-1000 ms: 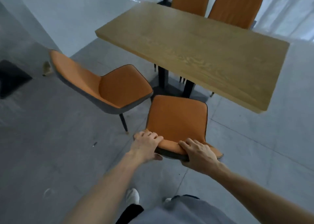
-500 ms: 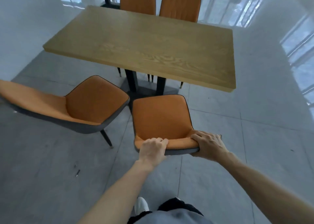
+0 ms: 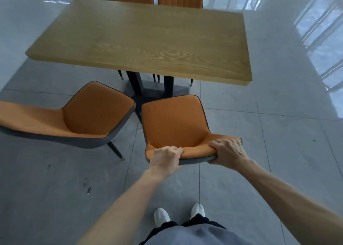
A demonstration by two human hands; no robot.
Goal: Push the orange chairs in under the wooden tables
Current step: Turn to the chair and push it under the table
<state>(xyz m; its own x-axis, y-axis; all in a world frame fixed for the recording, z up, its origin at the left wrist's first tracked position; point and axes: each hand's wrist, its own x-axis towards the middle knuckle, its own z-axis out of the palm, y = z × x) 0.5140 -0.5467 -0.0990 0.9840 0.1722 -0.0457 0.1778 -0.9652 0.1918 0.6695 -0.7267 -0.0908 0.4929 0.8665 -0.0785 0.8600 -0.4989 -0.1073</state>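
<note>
**Both hands on the chair back**

The left hand (image 3: 165, 156) and the right hand (image 3: 227, 152) both hold the top edge of a chair (image 3: 174, 122), with fingers curled over it. This chair stands at 12 o'clock from the person, its seat near the edge of the table (image 3: 148, 38) and not yet under it. A second chair (image 3: 92, 113) stands at 10 o'clock, turned sideways.

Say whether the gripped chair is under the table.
Out: the orange chair shows its whole seat short of the wooden table edge.
</note>
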